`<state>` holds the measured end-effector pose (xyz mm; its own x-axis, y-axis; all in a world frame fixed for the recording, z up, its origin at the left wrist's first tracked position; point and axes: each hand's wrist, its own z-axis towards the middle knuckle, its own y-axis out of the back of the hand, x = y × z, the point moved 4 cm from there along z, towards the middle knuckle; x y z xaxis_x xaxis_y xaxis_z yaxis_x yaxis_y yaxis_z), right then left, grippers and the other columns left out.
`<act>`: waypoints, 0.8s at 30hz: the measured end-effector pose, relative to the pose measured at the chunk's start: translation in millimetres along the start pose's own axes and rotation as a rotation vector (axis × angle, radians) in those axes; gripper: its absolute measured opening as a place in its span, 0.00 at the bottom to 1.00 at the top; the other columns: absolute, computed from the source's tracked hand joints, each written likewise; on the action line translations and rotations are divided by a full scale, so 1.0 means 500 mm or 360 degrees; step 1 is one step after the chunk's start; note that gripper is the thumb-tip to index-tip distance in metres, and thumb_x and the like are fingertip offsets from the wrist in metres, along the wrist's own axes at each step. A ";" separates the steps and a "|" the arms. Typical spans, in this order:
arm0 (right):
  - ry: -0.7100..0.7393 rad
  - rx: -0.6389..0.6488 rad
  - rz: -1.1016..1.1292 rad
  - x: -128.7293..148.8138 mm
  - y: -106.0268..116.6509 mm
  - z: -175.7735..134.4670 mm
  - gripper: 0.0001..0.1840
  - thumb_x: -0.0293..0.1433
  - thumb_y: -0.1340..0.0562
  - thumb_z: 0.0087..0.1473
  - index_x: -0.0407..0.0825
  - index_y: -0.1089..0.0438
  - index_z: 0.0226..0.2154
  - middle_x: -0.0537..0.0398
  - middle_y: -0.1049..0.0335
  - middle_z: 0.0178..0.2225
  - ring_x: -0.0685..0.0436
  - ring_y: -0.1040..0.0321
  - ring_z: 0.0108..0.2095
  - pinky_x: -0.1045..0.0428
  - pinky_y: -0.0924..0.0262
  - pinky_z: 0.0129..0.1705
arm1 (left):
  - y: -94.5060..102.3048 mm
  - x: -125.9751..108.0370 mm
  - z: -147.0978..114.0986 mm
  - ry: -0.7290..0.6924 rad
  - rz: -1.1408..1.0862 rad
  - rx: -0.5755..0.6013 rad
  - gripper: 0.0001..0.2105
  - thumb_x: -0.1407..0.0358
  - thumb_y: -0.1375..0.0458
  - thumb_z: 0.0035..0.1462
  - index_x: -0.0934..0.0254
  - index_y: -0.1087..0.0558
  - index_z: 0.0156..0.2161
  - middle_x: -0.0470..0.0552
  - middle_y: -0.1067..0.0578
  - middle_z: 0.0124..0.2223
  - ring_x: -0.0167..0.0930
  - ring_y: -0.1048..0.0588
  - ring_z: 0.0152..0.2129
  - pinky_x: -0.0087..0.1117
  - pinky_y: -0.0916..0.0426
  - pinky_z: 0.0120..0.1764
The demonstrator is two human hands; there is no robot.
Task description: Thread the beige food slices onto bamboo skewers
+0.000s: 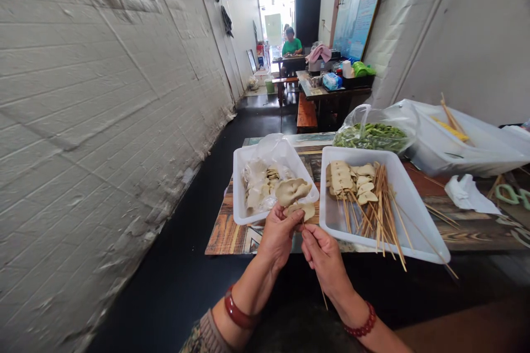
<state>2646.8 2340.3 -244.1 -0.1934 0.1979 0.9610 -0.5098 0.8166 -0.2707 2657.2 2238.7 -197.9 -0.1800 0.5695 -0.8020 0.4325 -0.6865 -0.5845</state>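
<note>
Pale, flat food slices (293, 191) are pinched in my left hand (278, 234), just above the near edge of the table. My right hand (325, 253) grips a thin wooden skewer (322, 289), whose lower end points down towards me and whose upper end meets the slices. Behind my left hand, a white tray (237, 187) holds more pale slices in a clear plastic bag (271, 149). To the right, another white tray (418, 226) holds slices threaded on skewers (342, 176) and a heap of bare wooden skewers (383, 209).
Behind the trays stand a bag of green vegetables (372, 137) and a white plastic bin (476, 149). Crumpled tissue (472, 194) and green-handled scissors (511, 194) lie at right. A white brick wall (103, 121) runs along the left. A person (292, 44) in green sits far back.
</note>
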 end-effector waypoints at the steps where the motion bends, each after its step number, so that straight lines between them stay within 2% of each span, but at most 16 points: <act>1: -0.0007 0.0003 0.0008 0.001 0.000 0.000 0.21 0.48 0.41 0.58 0.45 0.30 0.39 0.68 0.47 0.15 0.55 0.54 0.15 0.57 0.61 0.17 | 0.002 -0.001 0.001 0.0009 -0.0005 -0.0009 0.16 0.67 0.28 0.41 0.63 0.21 0.39 0.47 0.20 0.34 0.24 0.26 0.26 0.22 0.34 0.26; 3: -0.0019 0.0011 0.0024 0.005 -0.001 -0.001 0.22 0.48 0.40 0.57 0.45 0.30 0.39 0.68 0.47 0.15 0.55 0.54 0.16 0.57 0.61 0.17 | 0.006 -0.004 0.003 0.0027 -0.0023 -0.0028 0.15 0.63 0.29 0.44 0.64 0.21 0.39 0.49 0.19 0.36 0.27 0.24 0.28 0.23 0.32 0.27; 6: -0.0027 0.0023 0.0017 0.008 -0.004 -0.002 0.23 0.49 0.40 0.57 0.44 0.30 0.40 0.69 0.48 0.15 0.55 0.54 0.16 0.57 0.61 0.17 | 0.004 -0.009 0.006 0.0024 -0.0085 -0.0005 0.15 0.61 0.32 0.48 0.65 0.21 0.41 0.53 0.19 0.39 0.31 0.22 0.33 0.29 0.28 0.34; 10: -0.0044 0.0043 -0.0009 0.006 -0.006 -0.006 0.24 0.49 0.40 0.57 0.44 0.30 0.40 0.68 0.48 0.15 0.55 0.54 0.16 0.57 0.60 0.17 | -0.003 -0.013 0.008 0.0002 -0.0141 -0.0013 0.15 0.62 0.31 0.48 0.66 0.21 0.41 0.53 0.18 0.38 0.33 0.21 0.34 0.31 0.28 0.40; 15: -0.0050 0.0036 -0.0014 0.004 -0.004 -0.009 0.24 0.49 0.40 0.57 0.44 0.30 0.40 0.69 0.48 0.15 0.55 0.55 0.15 0.57 0.60 0.17 | -0.006 -0.016 0.012 -0.0021 -0.0169 -0.0092 0.13 0.62 0.32 0.48 0.67 0.21 0.39 0.53 0.18 0.35 0.33 0.21 0.32 0.30 0.28 0.37; 20: -0.0046 0.0019 0.0021 0.006 -0.004 -0.005 0.24 0.49 0.40 0.56 0.45 0.29 0.39 0.68 0.48 0.15 0.55 0.54 0.16 0.57 0.61 0.17 | -0.013 -0.014 0.011 -0.0028 -0.0143 -0.0076 0.14 0.63 0.31 0.47 0.67 0.21 0.39 0.53 0.18 0.34 0.32 0.21 0.31 0.30 0.29 0.38; 24: -0.0029 -0.0015 0.0030 0.007 -0.002 -0.003 0.24 0.49 0.39 0.56 0.45 0.29 0.39 0.68 0.48 0.15 0.55 0.53 0.16 0.57 0.61 0.17 | -0.016 -0.012 0.004 -0.0018 -0.0096 -0.0126 0.11 0.63 0.30 0.44 0.67 0.21 0.33 0.51 0.19 0.31 0.30 0.22 0.28 0.29 0.30 0.36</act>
<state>2648.2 2341.1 -240.4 -0.2184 0.2036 0.9544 -0.4981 0.8178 -0.2884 2653.1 2239.9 -188.9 -0.2177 0.6031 -0.7674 0.4891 -0.6129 -0.6205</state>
